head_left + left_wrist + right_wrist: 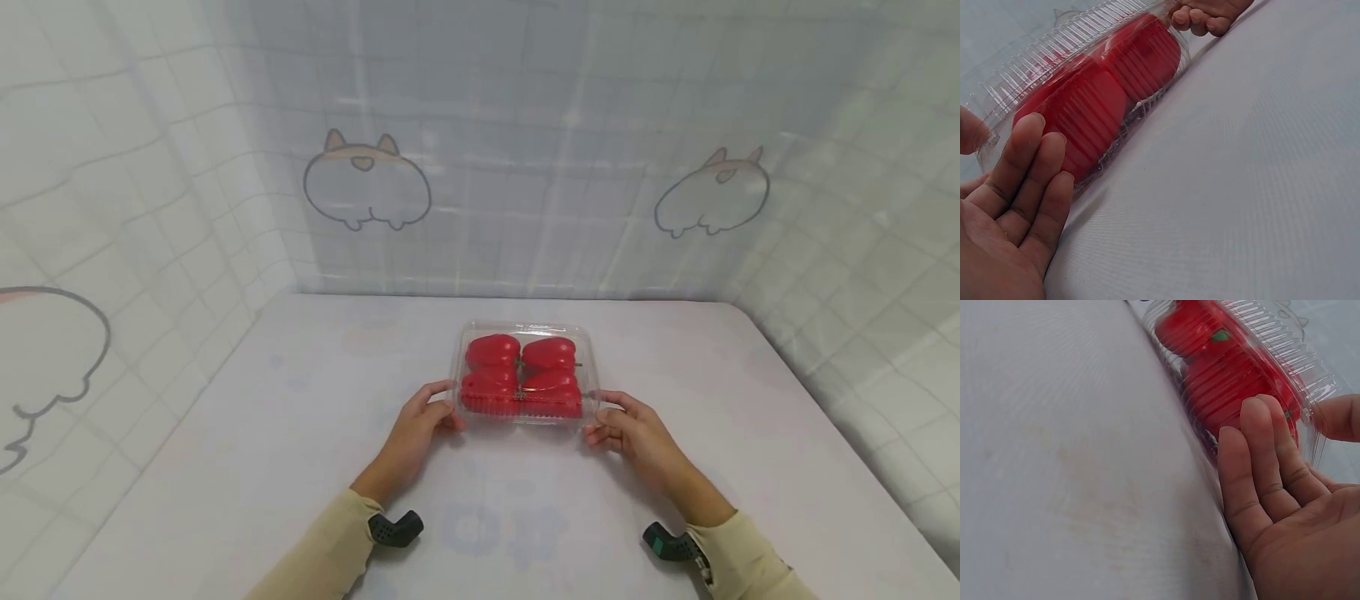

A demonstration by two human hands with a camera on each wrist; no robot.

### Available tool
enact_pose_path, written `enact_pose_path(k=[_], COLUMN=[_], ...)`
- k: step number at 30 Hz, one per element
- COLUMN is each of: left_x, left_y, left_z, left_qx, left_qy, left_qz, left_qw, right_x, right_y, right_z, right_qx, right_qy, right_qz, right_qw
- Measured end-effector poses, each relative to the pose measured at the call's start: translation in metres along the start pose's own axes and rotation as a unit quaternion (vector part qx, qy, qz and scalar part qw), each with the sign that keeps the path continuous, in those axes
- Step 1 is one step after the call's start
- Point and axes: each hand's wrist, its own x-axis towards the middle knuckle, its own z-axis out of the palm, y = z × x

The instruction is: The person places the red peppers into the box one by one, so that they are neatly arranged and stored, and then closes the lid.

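Note:
A clear plastic clamshell box (525, 327) with a ribbed edge lies on the table, holding several red peppers (492, 353) in two rows. Green stems (1220, 335) show through the plastic in the right wrist view. At the box's near left corner, my left hand (416, 425) grips the edge, thumb on the rim and the other fingers along the lower side. My right hand (637, 429) holds the near right corner the same way. Both wrist views show the thumb at the rim and fingertips low by the front wall.
The white table (300, 467) reaches back to a tiled-pattern curtain (525, 208) with cartoon animal drawings. Similar sheets stand at the left (112, 250) and right (885, 317). A dark wrist device (396, 528) sits by each beige sleeve.

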Motion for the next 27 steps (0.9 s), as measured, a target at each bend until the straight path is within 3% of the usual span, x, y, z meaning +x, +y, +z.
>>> enact_pose_path(k=[11, 18, 23, 27], left_x=[0.004, 0.006, 0.007, 0.009], left_y=[0.005, 0.006, 0.005, 0.011], left_z=[-0.007, -0.013, -0.023, -0.037], left_qx=[0.003, 0.019, 0.051, 0.083], left_qy=[-0.022, -0.047, -0.093, -0.094], left_qz=[-0.006, -0.015, -0.021, -0.017], left_qw=[0.9997, 0.9986, 0.9942, 0.9920], right_x=[0.005, 0.010, 0.005, 0.004], right_y=[-0.002, -0.004, -0.012, -0.019], right_z=[-0.001, -0.005, -0.019, -0.039], right_qx=[-0.013, -0.032, -0.097, -0.175], right_qy=[0.021, 0.004, 0.006, 0.027], right_qz=[0.000, 0.002, 0.005, -0.009], right_qw=[1.000, 0.999, 0.995, 0.984])
